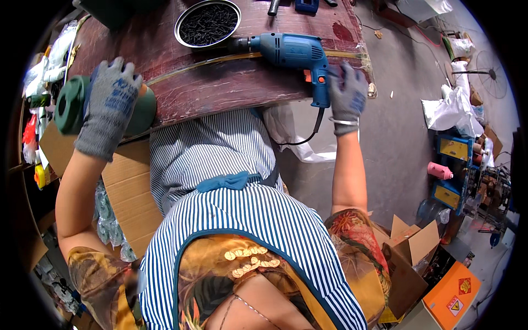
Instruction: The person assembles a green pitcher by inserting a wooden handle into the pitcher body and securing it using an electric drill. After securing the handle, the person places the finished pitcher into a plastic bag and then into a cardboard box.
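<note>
Nearest the camera is the person's blue-and-white striped apron [247, 220], with a cardboard sheet [129, 190] at its left side and an open cardboard box [410, 247] on the floor to its right. Beyond the apron runs the near edge of the dark red tabletop [220, 91].

The left hand [110, 102], in a grey knit glove, lies spread over a green round part [74, 104] at the tabletop's left near corner, fingers draped across its top and touching it; the part hangs partly past the tabletop's edge.

The right hand [347, 93], gloved the same way, is at the tabletop's right near edge, its fingers curled toward the handle of a blue electric drill [294, 52]. Whether the fingers fully close round the grip cannot be told. The drill lies on its side on the tabletop, its chuck pointing left, and its black cord [308, 135] drops below the tabletop's edge.

Farther in on the tabletop, just past the drill's chuck, stands a round metal tray [208, 25] filled with dark screws.
</note>
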`<state>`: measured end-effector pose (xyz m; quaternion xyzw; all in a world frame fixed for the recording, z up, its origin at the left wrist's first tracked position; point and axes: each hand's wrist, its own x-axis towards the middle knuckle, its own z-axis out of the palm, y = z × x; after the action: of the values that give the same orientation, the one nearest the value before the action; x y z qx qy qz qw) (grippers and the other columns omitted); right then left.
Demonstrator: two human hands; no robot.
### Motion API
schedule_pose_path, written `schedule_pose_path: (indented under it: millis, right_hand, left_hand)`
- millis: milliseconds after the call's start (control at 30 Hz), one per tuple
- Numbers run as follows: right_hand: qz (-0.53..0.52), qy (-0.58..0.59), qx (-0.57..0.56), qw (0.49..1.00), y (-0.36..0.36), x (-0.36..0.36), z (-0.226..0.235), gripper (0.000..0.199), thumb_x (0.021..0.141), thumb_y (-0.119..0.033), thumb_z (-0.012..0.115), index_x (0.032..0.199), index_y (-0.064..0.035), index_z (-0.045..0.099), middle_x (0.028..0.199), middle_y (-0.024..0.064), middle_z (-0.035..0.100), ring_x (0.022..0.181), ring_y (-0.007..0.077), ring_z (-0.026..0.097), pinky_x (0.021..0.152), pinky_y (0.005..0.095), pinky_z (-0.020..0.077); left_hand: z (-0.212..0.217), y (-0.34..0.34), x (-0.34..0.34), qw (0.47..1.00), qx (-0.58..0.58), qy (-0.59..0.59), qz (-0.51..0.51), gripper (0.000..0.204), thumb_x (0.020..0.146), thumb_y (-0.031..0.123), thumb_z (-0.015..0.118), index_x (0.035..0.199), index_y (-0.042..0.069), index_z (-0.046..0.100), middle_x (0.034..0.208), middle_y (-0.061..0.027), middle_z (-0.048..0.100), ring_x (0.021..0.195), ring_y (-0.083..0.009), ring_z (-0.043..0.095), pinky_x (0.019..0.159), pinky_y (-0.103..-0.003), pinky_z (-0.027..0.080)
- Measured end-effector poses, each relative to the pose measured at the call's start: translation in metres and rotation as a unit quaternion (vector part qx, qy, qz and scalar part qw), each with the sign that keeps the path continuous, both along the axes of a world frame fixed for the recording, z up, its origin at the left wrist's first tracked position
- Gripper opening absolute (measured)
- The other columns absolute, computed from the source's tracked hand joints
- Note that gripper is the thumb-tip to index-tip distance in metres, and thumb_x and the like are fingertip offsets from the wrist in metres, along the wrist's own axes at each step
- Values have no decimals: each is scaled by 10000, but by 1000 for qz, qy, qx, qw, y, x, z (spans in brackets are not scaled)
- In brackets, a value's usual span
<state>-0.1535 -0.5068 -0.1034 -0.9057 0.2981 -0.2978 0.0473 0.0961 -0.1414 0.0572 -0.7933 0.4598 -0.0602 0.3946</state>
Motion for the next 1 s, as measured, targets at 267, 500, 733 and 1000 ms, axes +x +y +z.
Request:
schedule_pose_path:
  millis: [267, 500, 733, 1000]
  right_hand:
    - [47, -83, 750, 654, -19, -98, -279, 458, 889, -252, 767, 1277, -32, 665, 1086, 89, 734, 1006, 140, 668, 886, 304, 527]
    - [18, -173, 760, 627, -38, -94, -152, 296, 897, -153, 714, 1170, -40, 719, 1083, 28, 722, 892, 99, 628, 781, 246, 499]
    - [34, -348, 610, 711, -52, -192, -20, 144, 949, -86, 677, 1072, -16, 645, 963, 52, 676, 874, 156, 655, 844, 326, 573]
    - [236, -366, 475, 765, 54, -141, 127, 160, 921, 38, 626, 1079, 24, 606, 1072, 130, 657, 921, 201, 650, 855, 355, 558]
  left_hand:
    - [-5, -13, 2, 992, -76, -14, -96, 549, 834, 178, 634, 1379, 145, 577, 1453, -87, 526, 1452, -284, 374, 1256, -517, 208]
    - [9, 15, -57, 936, -261, 148, -184, 535, 801, 256, 734, 1323, 182, 639, 1414, -52, 573, 1415, -316, 436, 1205, -562, 294]
    - [-20, -39, -79, 845, -339, 304, -282, 506, 817, 260, 722, 1301, 144, 635, 1376, -87, 589, 1359, -365, 483, 1155, -570, 349]
    - [-42, -167, -169, 576, -527, 530, -331, 906, 701, 271, 860, 1494, 102, 455, 1428, -167, 512, 1314, -393, 492, 1094, -490, 423]
